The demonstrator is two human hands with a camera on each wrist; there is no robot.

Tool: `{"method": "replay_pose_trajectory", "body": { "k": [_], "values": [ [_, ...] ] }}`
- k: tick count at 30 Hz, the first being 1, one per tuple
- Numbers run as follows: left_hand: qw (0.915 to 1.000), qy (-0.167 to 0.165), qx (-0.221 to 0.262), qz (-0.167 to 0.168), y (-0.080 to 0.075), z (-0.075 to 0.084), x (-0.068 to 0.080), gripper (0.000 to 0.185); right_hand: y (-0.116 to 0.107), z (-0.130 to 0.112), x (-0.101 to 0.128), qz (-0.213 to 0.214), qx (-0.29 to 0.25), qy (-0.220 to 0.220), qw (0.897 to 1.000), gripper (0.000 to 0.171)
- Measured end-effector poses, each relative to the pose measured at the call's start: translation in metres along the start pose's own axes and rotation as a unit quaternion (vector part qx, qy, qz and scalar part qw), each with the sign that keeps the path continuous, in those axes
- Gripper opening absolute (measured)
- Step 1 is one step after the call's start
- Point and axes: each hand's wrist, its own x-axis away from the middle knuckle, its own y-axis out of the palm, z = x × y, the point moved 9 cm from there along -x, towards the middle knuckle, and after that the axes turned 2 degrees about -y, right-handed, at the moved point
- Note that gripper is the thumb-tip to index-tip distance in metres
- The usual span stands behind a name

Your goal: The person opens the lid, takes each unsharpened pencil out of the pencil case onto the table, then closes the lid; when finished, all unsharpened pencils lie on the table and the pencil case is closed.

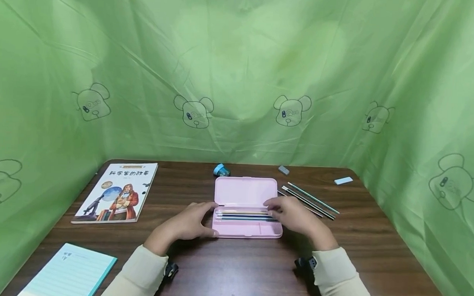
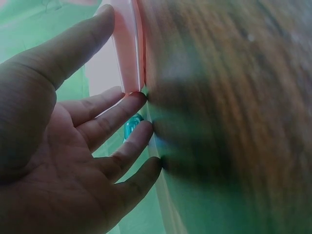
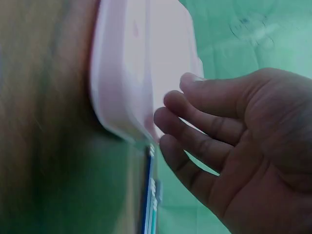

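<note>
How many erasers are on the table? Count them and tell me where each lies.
2: a grey eraser beyond the loose pencils, and a pale blue one to its right. Others could be hidden behind the pencil case.

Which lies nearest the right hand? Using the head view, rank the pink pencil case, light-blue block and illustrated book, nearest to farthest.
1. Pink pencil case: at the right hand, on its left.
2. Light-blue block: beyond, far right.
3. Illustrated book: far left.
</note>
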Motion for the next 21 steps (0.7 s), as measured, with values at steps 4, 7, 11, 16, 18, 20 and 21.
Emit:
{"method": "replay_pose_trajectory", "body": {
  "k": [4,7,11,16,18,20,21],
  "values": [
    [1.0,0.0,-0.004,-0.001,0.002,-0.002,0.001,0.084,0.016,-0.008,-0.002,-0.028,0.02,-0.009,0.999,0.025],
    [1.0,0.003,-0.007,-0.002,0.003,-0.002,0.0,0.083,0.02,-0.009,-0.003,-0.026,0.032,-0.007,0.999,0.027],
    [0.9999,0.006,-0.008,-0.003,0.002,-0.002,-0.001,0.083,0.024,-0.008,-0.005,-0.027,0.045,-0.007,0.999,0.032],
    [0.9999,0.01,-0.01,-0.001,0.002,-0.002,0.001,0.08,0.032,-0.009,-0.005,-0.045,0.038,-0.006,0.998,0.034],
    [0.9999,0.013,-0.009,0.001,0.002,-0.001,0.001,0.079,0.033,-0.01,-0.004,-0.047,0.033,-0.003,0.998,0.033],
    [0.9998,0.016,-0.008,0.002,0.001,0.0,0.002,0.079,0.032,-0.011,-0.003,-0.045,0.031,0.0,0.999,0.033],
    [0.9998,0.017,-0.008,0.003,0.001,0.0,0.001,0.078,0.032,-0.011,-0.003,-0.044,0.032,0.003,0.999,0.032]
  ]
}}
